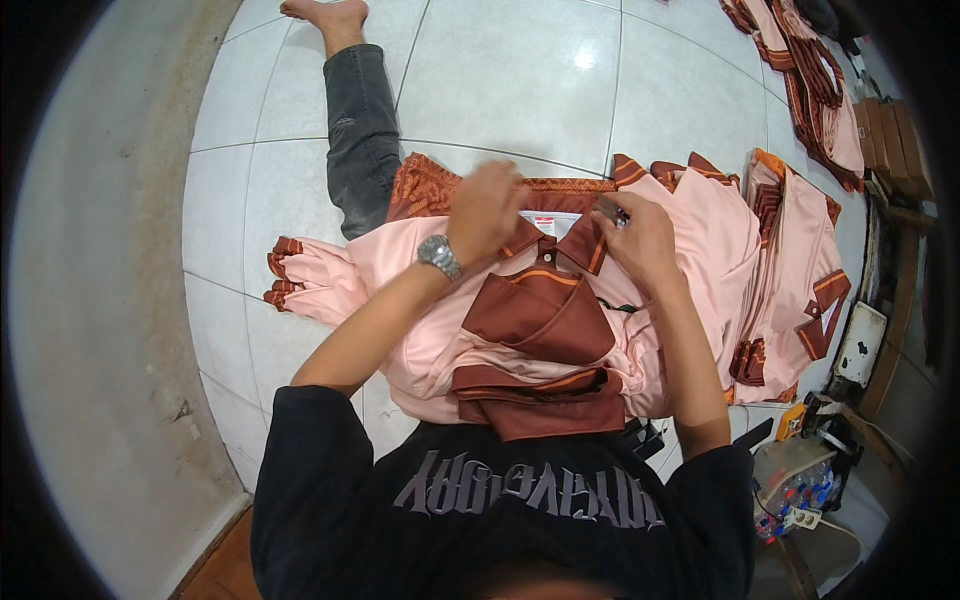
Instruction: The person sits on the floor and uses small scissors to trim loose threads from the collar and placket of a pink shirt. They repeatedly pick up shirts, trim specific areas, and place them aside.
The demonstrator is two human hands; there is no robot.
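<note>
A pale pink shirt (420, 322) with a reddish-brown collar (577, 244) lies across my lap, its collar at the far side. My left hand (484, 214), with a metal watch (440, 257) on the wrist, is over the left part of the collar. Its fingers are blurred, so a grip on cloth or thread cannot be made out. At the collar's right side, my right hand (641, 232) holds a small metal tool (611, 210), mostly covered by the fingers. Closer to my body lie a brown pocket-like panel (540, 315) and another folded brown piece (540, 401).
More pink shirts (709, 217) lie to the right, beside a folded stack (787, 262). Another garment pile (821, 112) is at the far right. A power socket block (804, 517) and a container of plastic bottles (799, 487) stand lower right. A wall (112, 300) rises on the left.
</note>
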